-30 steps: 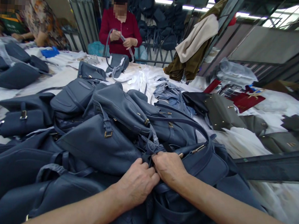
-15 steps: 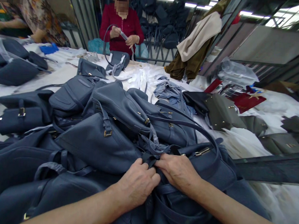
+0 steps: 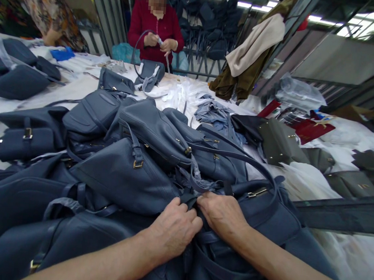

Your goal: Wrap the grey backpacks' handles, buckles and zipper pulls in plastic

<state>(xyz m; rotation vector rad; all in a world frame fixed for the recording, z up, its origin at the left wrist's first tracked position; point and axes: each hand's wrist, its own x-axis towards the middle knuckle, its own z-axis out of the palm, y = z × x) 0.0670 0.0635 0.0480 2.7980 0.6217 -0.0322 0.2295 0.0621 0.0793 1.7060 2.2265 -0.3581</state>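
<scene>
Low in the middle, my left hand [image 3: 177,224] is closed, its fingers pinching a dark strap [image 3: 189,200] that looks flat and soft. Close against it, my right hand [image 3: 222,215] is closed too, with thumb and fingertips on the same strap. Both hands rest among a heap of dark blue handbags. One handbag [image 3: 126,178] with a gold buckle lies just beyond my left hand. Another handbag [image 3: 258,217], with a gold zip pull and a long looped handle [image 3: 252,161], lies to the right. Clear wrapping [image 3: 197,170] covers a handle just beyond my fingers.
Across the table, a person in a red top [image 3: 156,31] handles a bag strap. A second person in a flowered garment [image 3: 51,15] stands far left. Grey-green bags [image 3: 279,140] and a red paper bag [image 3: 314,129] lie right, beside a dark metal rail [image 3: 338,212].
The view has shifted slightly. Both my hands stay on the dark strap, with only a small movement of the fingers. The person opposite has brought their hands a little closer together.
</scene>
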